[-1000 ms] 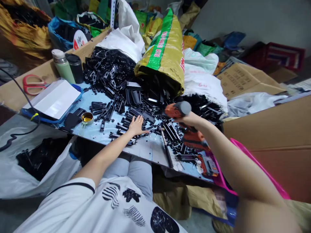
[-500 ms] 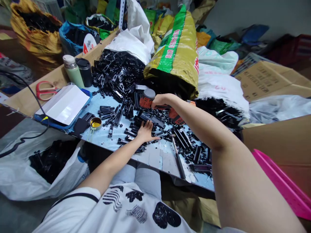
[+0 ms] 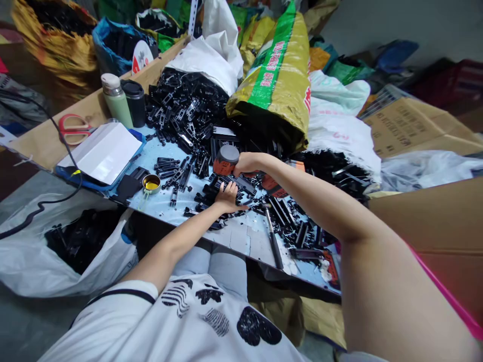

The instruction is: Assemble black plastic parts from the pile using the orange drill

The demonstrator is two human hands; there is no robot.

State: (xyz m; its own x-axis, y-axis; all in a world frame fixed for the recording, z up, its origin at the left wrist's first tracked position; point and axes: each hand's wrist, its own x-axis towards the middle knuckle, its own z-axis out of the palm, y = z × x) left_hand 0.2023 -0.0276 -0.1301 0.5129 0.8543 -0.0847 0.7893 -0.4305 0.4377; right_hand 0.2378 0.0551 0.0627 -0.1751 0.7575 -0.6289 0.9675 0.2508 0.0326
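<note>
My right hand (image 3: 247,163) is wrapped around an orange and black power drill (image 3: 227,165) with a grey round end, held over the middle of the table; its tip is hidden. Just in front of it, my left hand (image 3: 227,196) lies with fingers apart and thumb stretched out to the right, on a row of narrow black plastic parts (image 3: 206,200). Whether it presses on one of them I cannot tell. A hammer (image 3: 273,239) with a dark handle lies right of my left hand, near the table edge. Beside it are more long black parts (image 3: 283,211).
On the left stand a small metal cup (image 3: 151,184) of yellow liquid, a white-topped blue tray (image 3: 107,151), red scissors (image 3: 73,128), a green bottle (image 3: 116,103) and a black tumbler (image 3: 134,103). A heap of black parts (image 3: 181,108) and a yellow sack (image 3: 275,85) fill the back.
The drill has come lower and closer to my left hand, which stays on the black parts. My view has shifted slightly, and an orange object now shows at the table's right front.
</note>
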